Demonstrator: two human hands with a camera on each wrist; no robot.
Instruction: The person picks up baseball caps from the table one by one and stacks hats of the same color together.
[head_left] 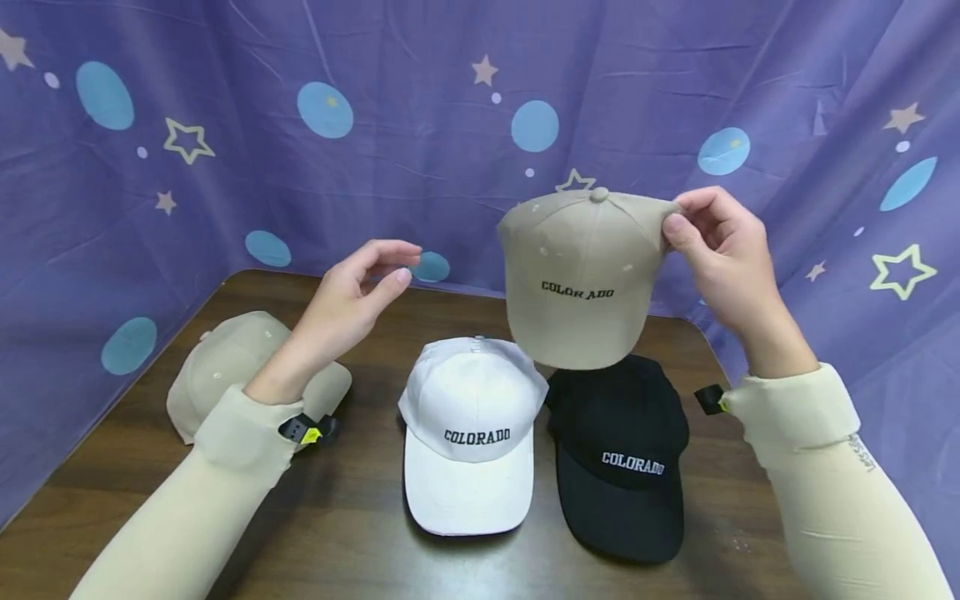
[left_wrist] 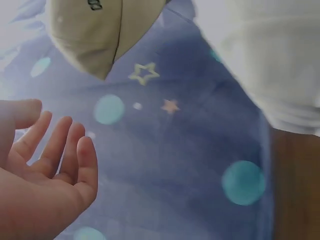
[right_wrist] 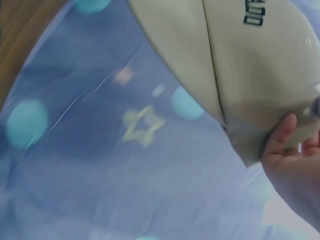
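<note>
A beige baseball cap lettered COLORADO hangs in the air above the table, its brim toward me. My right hand pinches its side edge between thumb and fingers; the right wrist view shows the thumb lying on the beige cloth. To the left of that cap my left hand is raised with relaxed, slightly bent fingers and holds nothing. A white cap and a black cap, both lettered COLORADO, lie side by side below, brims toward me. Behind my left forearm sits another beige cap, partly hidden.
The caps lie on a brown wooden table. A purple curtain with stars and blue dots closes off the back and both sides. The held cap hangs just above the rear of the white and black caps.
</note>
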